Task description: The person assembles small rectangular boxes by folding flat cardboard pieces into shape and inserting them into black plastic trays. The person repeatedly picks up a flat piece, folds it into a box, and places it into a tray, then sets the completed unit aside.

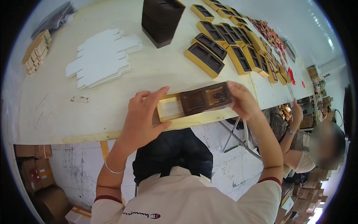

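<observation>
A shallow gold box (169,108) lies near the table's front edge, its left part showing a pale bare inside. My left hand (143,115) grips its left end, fingers on the far side and thumb on the near side. Over the right part sits a dark brown ribbed plastic insert tray (207,98), tilted across the box. My right hand (243,100) is closed on the insert's right end; some of its fingers are hidden behind it. Beyond the box, several gold boxes (205,59) with dark inserts are grouped at the right.
A tall stack of dark inserts (160,22) stands at the back. Flat white card blanks (100,56) are piled at the left, beside stacked wooden-looking pieces (36,52). A co-worker's hand (296,114) is at the right. Small red-and-gold items (263,30) cover the far right.
</observation>
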Demonstrator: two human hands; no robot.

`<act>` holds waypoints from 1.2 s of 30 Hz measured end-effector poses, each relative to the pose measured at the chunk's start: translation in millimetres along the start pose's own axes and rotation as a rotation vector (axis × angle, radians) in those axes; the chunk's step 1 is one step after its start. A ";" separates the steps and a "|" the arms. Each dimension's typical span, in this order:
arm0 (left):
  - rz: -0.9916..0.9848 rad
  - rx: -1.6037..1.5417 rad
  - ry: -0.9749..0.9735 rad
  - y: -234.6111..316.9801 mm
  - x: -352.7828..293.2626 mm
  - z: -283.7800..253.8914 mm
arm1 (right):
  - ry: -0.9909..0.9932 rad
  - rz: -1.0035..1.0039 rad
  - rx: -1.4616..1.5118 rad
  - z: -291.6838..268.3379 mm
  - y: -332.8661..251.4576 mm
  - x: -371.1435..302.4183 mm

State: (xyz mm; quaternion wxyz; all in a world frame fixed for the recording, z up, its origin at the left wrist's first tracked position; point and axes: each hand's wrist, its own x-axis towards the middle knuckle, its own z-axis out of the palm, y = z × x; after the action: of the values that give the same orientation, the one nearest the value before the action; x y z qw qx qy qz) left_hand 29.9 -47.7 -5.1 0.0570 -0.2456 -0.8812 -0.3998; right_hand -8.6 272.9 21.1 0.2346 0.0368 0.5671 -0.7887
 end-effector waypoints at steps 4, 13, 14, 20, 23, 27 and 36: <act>0.038 -0.091 -0.109 12.0 12.9 -4.1 | 0.134 0.020 -0.119 24.7 20.2 2.2; -0.056 -0.097 -0.337 9.1 33.7 -14.3 | -0.189 -0.977 -1.293 27.1 27.5 -11.5; -0.016 -0.056 -0.325 12.0 34.1 -11.9 | -0.199 -1.001 -1.349 26.1 26.8 -12.8; 0.080 0.129 -0.243 26.8 31.1 10.1 | -0.259 -1.118 -1.738 41.0 15.9 -13.5; 0.039 0.184 -0.260 27.8 36.3 13.8 | -0.310 -1.082 -1.841 41.1 17.4 -6.9; 0.037 0.245 -0.237 28.9 38.3 15.7 | -0.349 -0.929 -1.599 39.6 11.0 -9.5; -0.028 0.361 -0.362 38.4 44.4 3.4 | -0.111 -0.923 -1.223 45.6 46.9 -8.6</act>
State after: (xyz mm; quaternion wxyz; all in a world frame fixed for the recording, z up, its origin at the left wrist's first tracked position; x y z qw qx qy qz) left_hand 9.8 -6.6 31.8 -0.0642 -0.2869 -0.9374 -0.1865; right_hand 27.8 222.6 -1.1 -0.1118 -0.3796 0.8477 -0.3533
